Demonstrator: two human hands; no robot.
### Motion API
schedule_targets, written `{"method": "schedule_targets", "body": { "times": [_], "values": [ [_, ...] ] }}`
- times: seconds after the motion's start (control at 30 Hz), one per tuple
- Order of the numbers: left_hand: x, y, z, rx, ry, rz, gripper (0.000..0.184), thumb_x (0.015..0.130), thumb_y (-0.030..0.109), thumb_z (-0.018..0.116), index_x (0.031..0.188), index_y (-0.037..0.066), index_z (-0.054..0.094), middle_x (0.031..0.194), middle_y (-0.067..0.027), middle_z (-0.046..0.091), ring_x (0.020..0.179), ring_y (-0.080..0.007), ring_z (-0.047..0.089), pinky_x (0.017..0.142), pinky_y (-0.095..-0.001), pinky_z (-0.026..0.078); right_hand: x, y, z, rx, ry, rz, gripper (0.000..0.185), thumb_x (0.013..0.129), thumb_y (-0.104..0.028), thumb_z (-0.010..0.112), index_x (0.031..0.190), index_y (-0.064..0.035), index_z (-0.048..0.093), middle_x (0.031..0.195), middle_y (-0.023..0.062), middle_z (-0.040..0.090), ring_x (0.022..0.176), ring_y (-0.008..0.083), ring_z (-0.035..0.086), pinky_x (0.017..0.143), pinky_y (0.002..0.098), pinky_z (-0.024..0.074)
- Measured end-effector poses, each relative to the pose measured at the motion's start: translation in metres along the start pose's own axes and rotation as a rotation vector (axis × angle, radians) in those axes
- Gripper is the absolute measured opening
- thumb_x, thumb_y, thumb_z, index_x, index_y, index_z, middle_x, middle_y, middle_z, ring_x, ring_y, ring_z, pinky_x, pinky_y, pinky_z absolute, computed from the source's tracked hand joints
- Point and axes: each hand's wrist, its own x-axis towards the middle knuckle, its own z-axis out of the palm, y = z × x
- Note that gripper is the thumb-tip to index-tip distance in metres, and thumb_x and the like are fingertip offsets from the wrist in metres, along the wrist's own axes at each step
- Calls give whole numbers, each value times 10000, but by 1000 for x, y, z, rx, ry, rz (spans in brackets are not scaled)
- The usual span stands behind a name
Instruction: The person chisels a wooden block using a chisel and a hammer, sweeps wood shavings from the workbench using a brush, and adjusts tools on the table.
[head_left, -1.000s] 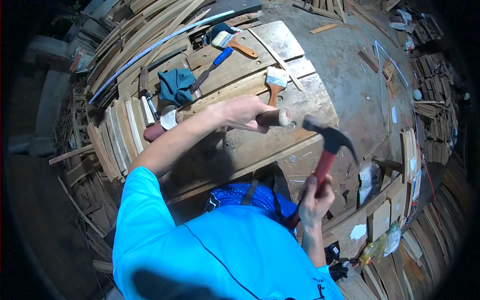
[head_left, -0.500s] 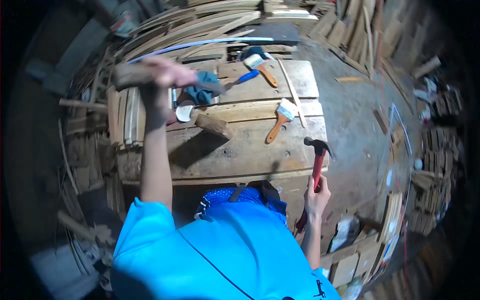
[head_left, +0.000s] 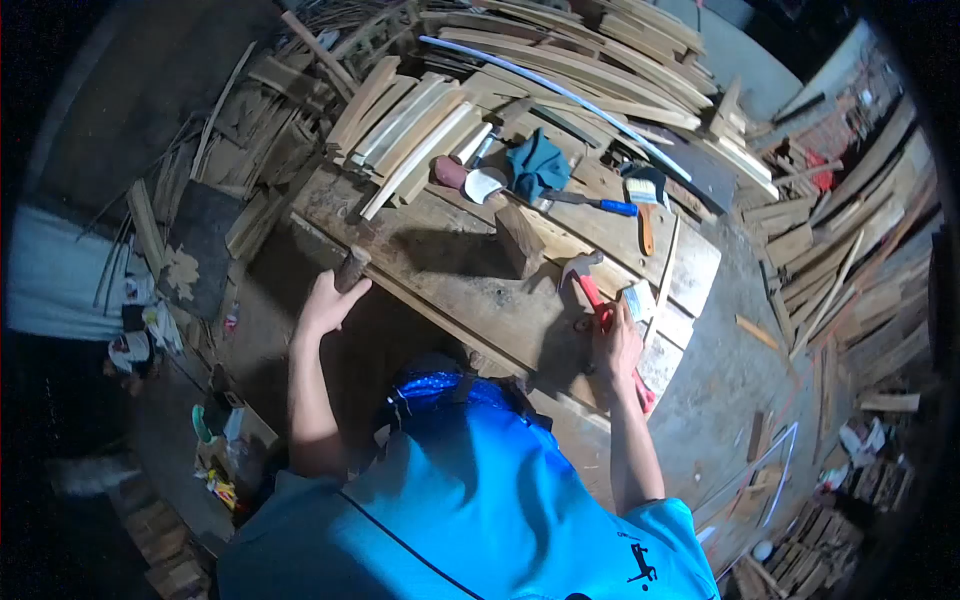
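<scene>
My right hand (head_left: 618,348) is wrapped round the red handle of a claw hammer (head_left: 590,283), its metal head over the workbench (head_left: 455,275). At the bench's front edge, my left hand (head_left: 322,308) grips a short dark-brown wooden piece (head_left: 352,266); most of it is hidden, so its kind is unclear. Between the hands, farther back, a wooden block (head_left: 520,241) stands on the bench. A paintbrush (head_left: 640,297) lies just beyond the right hand, partly covered by it.
Toward the back of the bench are a teal cloth (head_left: 538,165), a blue-handled tool (head_left: 603,205), another paintbrush (head_left: 646,215) and a white round piece (head_left: 486,184). Wooden strips (head_left: 425,140) lie at its left end. Stacked planks (head_left: 590,65) fill the background.
My left hand has come down from above the back of the bench to its front edge, still gripping the wooden piece. My right hand has brought the hammer over the bench. The view has turned.
</scene>
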Motion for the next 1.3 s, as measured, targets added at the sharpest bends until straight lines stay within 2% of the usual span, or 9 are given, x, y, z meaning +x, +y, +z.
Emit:
{"method": "schedule_targets", "body": {
  "times": [0.17,0.37,0.5,0.57,0.63,0.67,0.83,1.0,1.3],
  "values": [
    [-12,-37,-12,25,-75,-81,508,879,435,775,1010,-24,601,695,-90,602,495,-187,604,401,-342,484,5,-3,18,-139,22,-84,291,904,-225,683,1149,-87,609,1062,174,626,1038,355,621,858,473,506],
    [26,-58,-10,-35,-170,-88,569,897,437,759,1132,-28,530,707,-83,573,474,-164,576,406,-322,495,16,-57,-6,-98,-166,-82,640,804,-384,810,1305,-56,585,1226,216,572,1207,409,530,1020,502,437],
    [82,-75,3,32,-318,-72,1087,878,506,759,1547,-132,186,903,-175,647,547,-172,606,443,-330,520,43,-126,18,393,8,-241,843,799,-410,849,1444,-27,463,1255,249,592,1178,417,575,1013,473,467],
    [108,-63,6,64,-420,-67,1081,880,520,745,1562,-97,178,1071,-229,655,603,-201,635,460,-343,526,55,-103,95,370,44,-151,714,816,-315,833,1370,-7,504,1172,257,628,1114,424,608,961,471,490],
    [124,-52,13,107,-429,-7,1018,886,524,735,1553,-62,237,1097,-234,656,634,-221,652,466,-349,527,65,-147,46,299,-208,180,557,824,-226,800,1258,12,544,1079,254,654,1041,434,636,900,477,505],
    [131,-45,15,155,-427,60,767,941,479,699,1425,3,342,781,-106,601,515,-174,567,430,-341,474,64,-151,43,463,57,-30,440,821,-151,768,1169,19,559,982,239,661,968,393,667,852,465,514],
    [190,-76,38,218,-521,234,739,933,482,664,1436,15,390,1217,-292,639,956,-424,687,810,-489,561,122,-114,-25,410,263,175,496,822,-30,765,1288,-35,595,913,85,709,875,159,680,749,349,541],
    [209,-81,43,439,-569,474,670,936,480,638,1401,21,492,1269,-325,627,1171,-472,613,1032,-517,470,181,-115,-75,-292,110,237,318,896,-373,696,1057,-102,741,892,188,736,855,332,722,758,419,545],
    [199,-64,10,425,-614,309,777,949,516,631,1474,-22,437,1366,-331,561,1287,-462,537,1083,-492,429,174,-18,-39,-285,-184,79,330,839,-318,768,1100,-118,744,914,184,741,856,351,716,778,453,555]
  ]
}}
